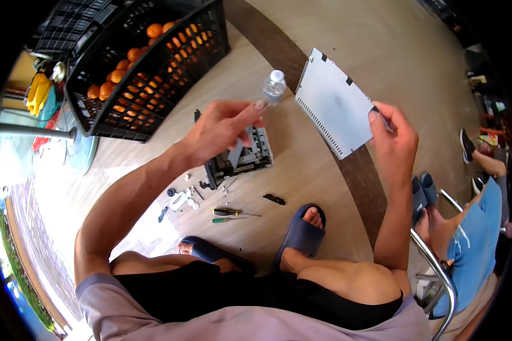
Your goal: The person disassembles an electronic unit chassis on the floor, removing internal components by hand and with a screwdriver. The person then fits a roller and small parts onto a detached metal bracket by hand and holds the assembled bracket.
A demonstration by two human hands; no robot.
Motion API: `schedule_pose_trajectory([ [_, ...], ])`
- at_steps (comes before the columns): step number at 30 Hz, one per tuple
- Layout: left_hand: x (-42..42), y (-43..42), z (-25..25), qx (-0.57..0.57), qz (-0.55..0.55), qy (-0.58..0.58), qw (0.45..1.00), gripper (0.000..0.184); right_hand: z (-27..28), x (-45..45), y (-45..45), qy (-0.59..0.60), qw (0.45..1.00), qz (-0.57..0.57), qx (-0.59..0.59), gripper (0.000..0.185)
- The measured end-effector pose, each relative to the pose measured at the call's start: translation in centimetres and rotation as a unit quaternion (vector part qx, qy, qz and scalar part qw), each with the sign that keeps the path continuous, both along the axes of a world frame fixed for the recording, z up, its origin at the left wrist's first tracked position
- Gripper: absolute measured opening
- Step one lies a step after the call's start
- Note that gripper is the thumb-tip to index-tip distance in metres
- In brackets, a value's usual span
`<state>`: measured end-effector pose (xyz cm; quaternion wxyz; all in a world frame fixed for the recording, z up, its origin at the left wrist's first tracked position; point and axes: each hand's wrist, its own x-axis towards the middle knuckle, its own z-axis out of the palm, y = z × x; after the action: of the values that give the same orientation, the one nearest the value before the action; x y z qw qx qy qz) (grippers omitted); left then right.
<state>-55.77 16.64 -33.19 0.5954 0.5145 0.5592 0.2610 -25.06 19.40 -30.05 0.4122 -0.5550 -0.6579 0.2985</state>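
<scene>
My right hand (393, 136) grips the lower right corner of a flat, light-grey metal panel (334, 102), thumb on its face. Slots run along one edge of the panel, and dark tabs sit on its rim. My left hand (227, 128) is closed in a pinch beside a clear plastic bottle (274, 88) with a white cap. Whether the fingertips touch the bottle or hold something small, I cannot tell. Below that hand, on the floor, lies an opened device (255, 152) with a black frame and bare inner parts, partly hidden by the hand.
Two screwdrivers, one yellow-black (226, 212) and one green (221, 220), lie before my feet. Near them are a black plastic piece (274, 199) and loose white parts (180, 199). A black crate (148, 116) holds oranges. At right, a person in blue shorts (477, 238) sits on a metal-framed chair (438, 267).
</scene>
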Motion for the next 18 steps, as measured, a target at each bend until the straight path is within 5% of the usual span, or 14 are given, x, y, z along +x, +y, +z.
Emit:
schedule_pose_trajectory([
  [3,1.0,-0.1,0.5,-0.022,0.031,-0.068,0.997,0.081,-0.3,-3.9,-2.0,-0.187,0.946,0.068,0.256,0.019],
  [7,1.9,-0.3,1.6,-0.042,0.145,-0.174,0.973,0.074,-2.4,-7.5,-3.3,-0.21,0.874,0.14,0.416,0.028],
  [10,1.4,-0.7,1.6,-0.049,0.179,-0.197,0.963,0.037,-4.1,-9.2,-4.1,-0.207,0.855,0.161,0.447,0.03],
  [18,-1.1,-1.2,-1.2,-0.021,0.142,-0.224,0.964,0.022,-4.6,-9.8,-6.1,-0.23,0.873,0.236,0.359,0.028],
])
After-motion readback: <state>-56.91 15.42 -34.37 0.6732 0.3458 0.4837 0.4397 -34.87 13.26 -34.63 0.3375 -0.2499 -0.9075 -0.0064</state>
